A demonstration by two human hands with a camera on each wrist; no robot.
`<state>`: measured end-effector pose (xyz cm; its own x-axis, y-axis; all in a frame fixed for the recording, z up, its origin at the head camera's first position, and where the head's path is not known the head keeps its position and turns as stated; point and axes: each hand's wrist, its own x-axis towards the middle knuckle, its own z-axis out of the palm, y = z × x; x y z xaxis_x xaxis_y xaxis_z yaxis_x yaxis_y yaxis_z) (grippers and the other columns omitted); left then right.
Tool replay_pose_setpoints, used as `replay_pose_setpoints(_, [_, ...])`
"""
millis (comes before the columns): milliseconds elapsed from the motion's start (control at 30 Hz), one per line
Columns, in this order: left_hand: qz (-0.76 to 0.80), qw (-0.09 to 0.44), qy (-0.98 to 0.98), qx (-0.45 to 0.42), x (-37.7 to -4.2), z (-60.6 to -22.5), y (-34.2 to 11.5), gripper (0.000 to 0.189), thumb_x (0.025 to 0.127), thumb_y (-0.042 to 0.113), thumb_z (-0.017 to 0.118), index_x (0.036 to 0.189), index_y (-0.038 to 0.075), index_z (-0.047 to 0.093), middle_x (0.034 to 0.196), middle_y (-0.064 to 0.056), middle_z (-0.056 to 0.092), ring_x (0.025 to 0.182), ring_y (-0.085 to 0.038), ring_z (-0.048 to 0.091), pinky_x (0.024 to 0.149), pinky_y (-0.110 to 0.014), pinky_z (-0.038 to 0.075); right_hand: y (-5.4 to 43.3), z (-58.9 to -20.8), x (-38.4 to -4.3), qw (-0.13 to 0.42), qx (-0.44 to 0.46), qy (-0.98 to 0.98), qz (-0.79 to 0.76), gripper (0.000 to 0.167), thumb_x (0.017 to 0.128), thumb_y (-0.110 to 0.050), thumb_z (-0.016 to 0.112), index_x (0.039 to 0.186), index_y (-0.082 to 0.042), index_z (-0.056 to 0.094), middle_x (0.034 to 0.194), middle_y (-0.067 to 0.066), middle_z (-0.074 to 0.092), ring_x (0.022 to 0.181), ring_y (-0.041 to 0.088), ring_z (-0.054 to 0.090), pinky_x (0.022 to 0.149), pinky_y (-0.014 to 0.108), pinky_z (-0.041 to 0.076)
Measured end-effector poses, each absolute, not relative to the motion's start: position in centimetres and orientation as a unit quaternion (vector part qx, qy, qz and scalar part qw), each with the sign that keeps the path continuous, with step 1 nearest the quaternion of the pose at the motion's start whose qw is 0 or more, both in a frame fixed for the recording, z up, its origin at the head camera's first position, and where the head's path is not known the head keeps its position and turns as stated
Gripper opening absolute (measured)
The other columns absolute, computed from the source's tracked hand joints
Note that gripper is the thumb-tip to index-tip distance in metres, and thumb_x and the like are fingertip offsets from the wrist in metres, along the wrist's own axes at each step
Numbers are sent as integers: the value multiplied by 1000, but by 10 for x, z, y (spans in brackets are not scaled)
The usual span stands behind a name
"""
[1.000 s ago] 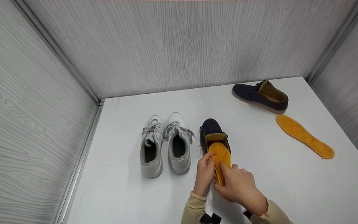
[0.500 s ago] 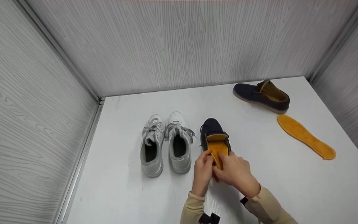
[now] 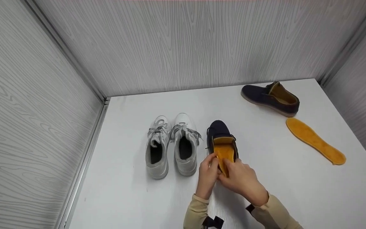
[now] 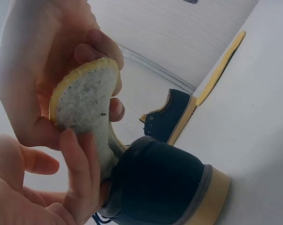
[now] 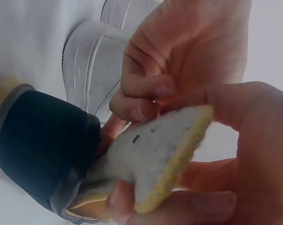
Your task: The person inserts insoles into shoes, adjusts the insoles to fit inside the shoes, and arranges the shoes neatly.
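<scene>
A yellow insole [image 3: 224,152] lies with its front part inside a dark blue lace-up shoe [image 3: 218,128]. Its heel end sticks up out of the opening; the left wrist view shows the fuzzy white underside of the insole [image 4: 87,96]. My right hand [image 3: 245,179] grips that heel end from the right, thumb and fingers on either face. At the left edge, my left hand [image 3: 207,176] pinches the insole beside the shoe's collar, its fingers against the underside. In the right wrist view, the heel of the shoe [image 5: 42,145] stands just ahead of both hands.
A pair of white sneakers [image 3: 185,159] stands left of the blue shoe. Farther back on the right sits the matching blue shoe [image 3: 270,98], with a second yellow insole [image 3: 313,140] flat on the white table [image 3: 122,178]. Grey wood-grain panels [image 3: 183,44] enclose the back and sides.
The insole has gone from above the shoe's opening to having its front inside, under the tongue. My right hand has moved slightly forward with it, while my left hand stays nearly in place.
</scene>
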<state>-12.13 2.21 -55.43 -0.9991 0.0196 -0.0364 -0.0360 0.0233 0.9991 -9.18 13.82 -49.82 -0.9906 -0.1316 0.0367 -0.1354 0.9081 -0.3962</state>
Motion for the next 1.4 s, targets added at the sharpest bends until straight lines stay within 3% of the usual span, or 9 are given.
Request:
replay_pose_setpoints(167, [683, 17, 730, -1, -125, -552, 21, 33, 97, 10, 53, 124, -7, 63, 116, -16, 67, 106, -25, 60, 92, -39, 47, 140, -504, -103, 22, 63, -973, 220, 27, 83, -24, 71, 100, -3, 68, 75, 19, 57, 63, 35, 57, 51, 47, 46])
replay_pose_setpoints(367, [661, 17, 750, 9, -129, -549, 21, 33, 98, 12, 54, 122, -8, 64, 120, -18, 66, 113, -28, 60, 94, -41, 48, 141, -509, -115, 16, 46, -974, 222, 28, 82, -21, 67, 103, -3, 68, 80, 22, 59, 69, 40, 59, 57, 52, 48])
replay_pose_setpoints(667, [637, 30, 770, 15, -132, -542, 19, 31, 97, 15, 55, 114, -9, 68, 111, -19, 69, 107, -29, 64, 93, -43, 50, 139, -521, -130, 36, 33, -972, 229, 18, 85, -22, 67, 87, -4, 66, 74, 19, 58, 68, 41, 61, 58, 53, 48])
replay_pose_setpoints(733, [637, 31, 770, 17, -132, -541, 18, 30, 97, 15, 56, 110, -8, 70, 107, -17, 70, 101, -25, 66, 90, -41, 51, 139, -524, -133, 42, 29, -973, 226, 18, 85, -22, 67, 85, -5, 65, 74, 20, 58, 67, 42, 61, 57, 54, 48])
replay_pose_setpoints(833, [650, 40, 759, 16, -134, -543, 17, 28, 97, 15, 55, 101, -6, 72, 89, -16, 72, 72, -21, 70, 73, -43, 56, 139, -529, -137, 51, 26, -974, 220, 17, 84, -22, 68, 83, -5, 64, 74, 21, 58, 66, 43, 61, 56, 54, 48])
replay_pose_setpoints(933, [670, 45, 741, 20, -135, -545, 15, 27, 98, 11, 51, 93, -6, 71, 71, -14, 68, 46, -22, 64, 54, -52, 54, 138, -533, -141, 61, 25, -975, 213, 17, 83, -21, 70, 82, -5, 64, 74, 21, 58, 66, 42, 61, 56, 54, 49])
replay_pose_setpoints(1000, [677, 41, 734, 22, -137, -546, 15, 26, 98, 8, 49, 89, -6, 69, 65, -13, 65, 37, -22, 60, 47, -56, 50, 136, -536, -144, 69, 24, -975, 211, 18, 82, -21, 71, 81, -5, 64, 74, 21, 59, 67, 42, 62, 56, 54, 49])
replay_pose_setpoints(1233, [570, -79, 817, 36, -144, -556, 17, 15, 91, -1, 59, 78, 4, 61, 62, 0, 58, 36, -4, 47, 37, -27, 43, 133, -549, -153, 97, 24, -976, 192, 27, 82, -27, 74, 80, -3, 63, 73, 23, 57, 63, 43, 61, 54, 54, 49])
replay_pose_setpoints(1400, [510, -134, 848, 52, -145, -563, 21, 16, 85, -3, 64, 74, 7, 58, 60, 4, 55, 45, -2, 46, 46, -23, 41, 135, -558, -157, 108, 22, -979, 173, 26, 83, -24, 73, 73, -3, 61, 70, 23, 59, 60, 42, 61, 52, 53, 48])
